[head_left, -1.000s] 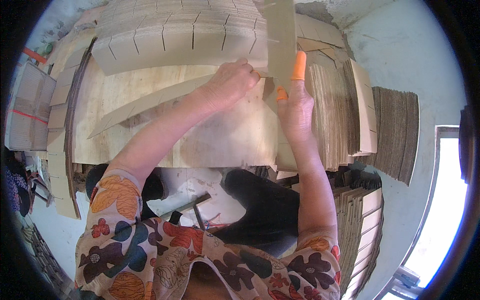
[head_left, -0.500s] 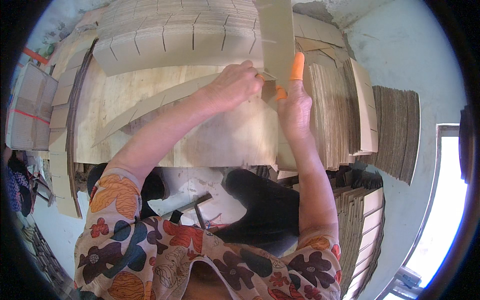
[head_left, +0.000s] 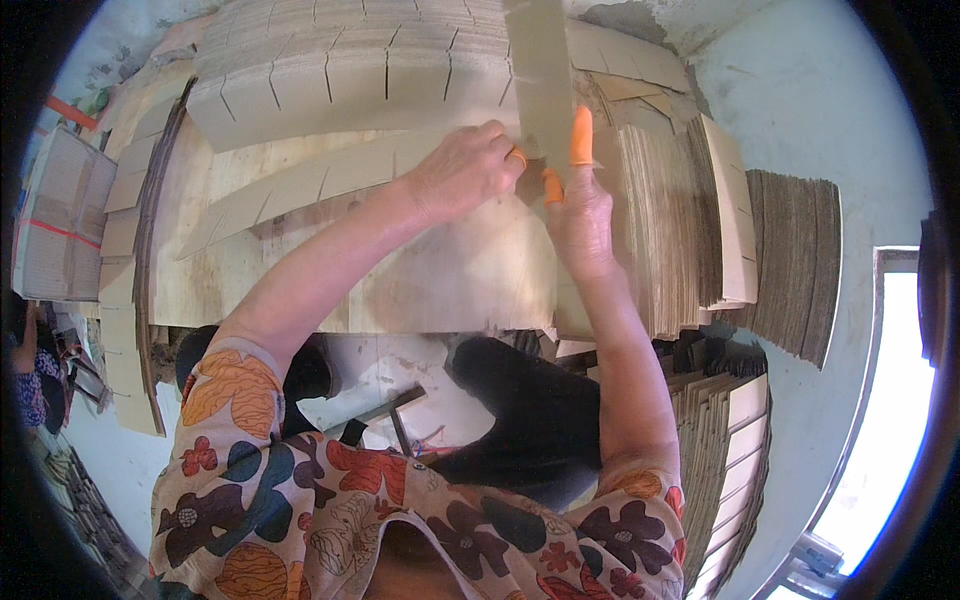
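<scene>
My left hand (head_left: 468,172) is closed on the end of a slotted cardboard strip (head_left: 295,192), which stretches away to the left over the pale wooden board (head_left: 400,285). Beside it, my right hand (head_left: 583,228) grips a second cardboard strip (head_left: 541,75) that points away from me. Orange rubber finger covers (head_left: 581,137) sit on two of its digits. Both hands meet near where the strips come together. Whether the strips interlock there is hidden by my fingers.
Behind the hands stands a large stack of slotted cardboard (head_left: 350,85). More cardboard strips (head_left: 660,230) stand packed close on the right, with a brown bundle (head_left: 795,265) beyond. A taped carton (head_left: 65,215) is at far left. Another person's arm (head_left: 26,345) shows at the left edge.
My right hand has shifted slightly left, and its strip has moved left too. The left hand's strip has turned to show more of its face. Another person's arm has appeared at the left edge.
</scene>
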